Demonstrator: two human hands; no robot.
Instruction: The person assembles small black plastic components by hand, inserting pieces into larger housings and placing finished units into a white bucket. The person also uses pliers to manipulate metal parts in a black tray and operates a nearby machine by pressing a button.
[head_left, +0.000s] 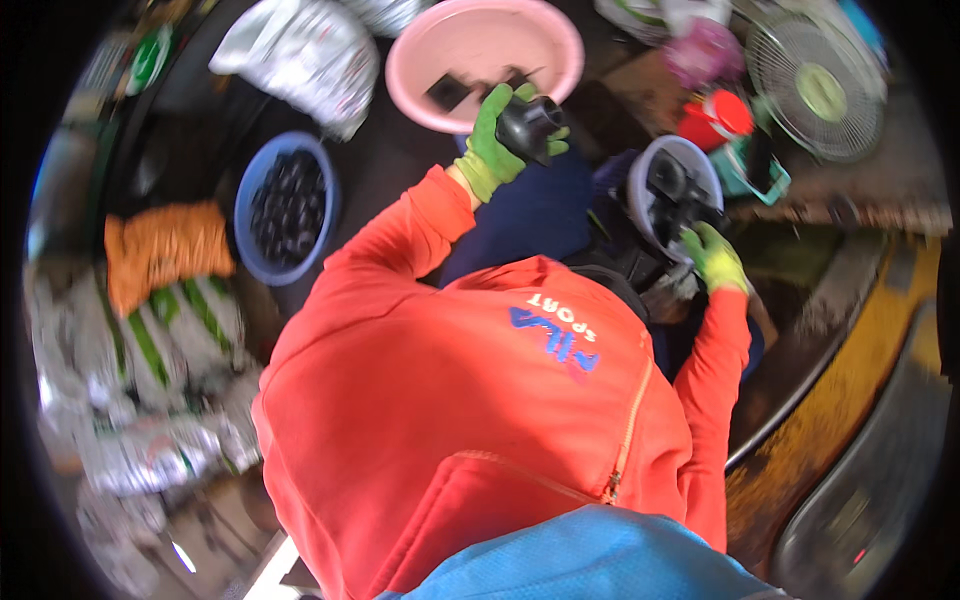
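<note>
Left hand (497,140) in green glove grips a black moulded plastic part (530,125) near the pink round plastic basin (480,40); right hand (715,255) closed on black parts (675,195) in the grey bucket (640,170).

A blue basin (250,200) of dark parts sits beside an orange cloth (165,250).

Left hand (492,150), in a green glove, is up and wrapped around a black plastic part (530,125): rounded, cup-like, open end tilted to the right, held just below the rim of the pink basin (420,90). A few flat black pieces lie in that basin. Right hand (718,258), gloved the same green, is down at the grey tub (640,170), its fingers touching the black parts (678,195) piled inside, glossy and jumbled, shapes hard to tell apart.
</note>
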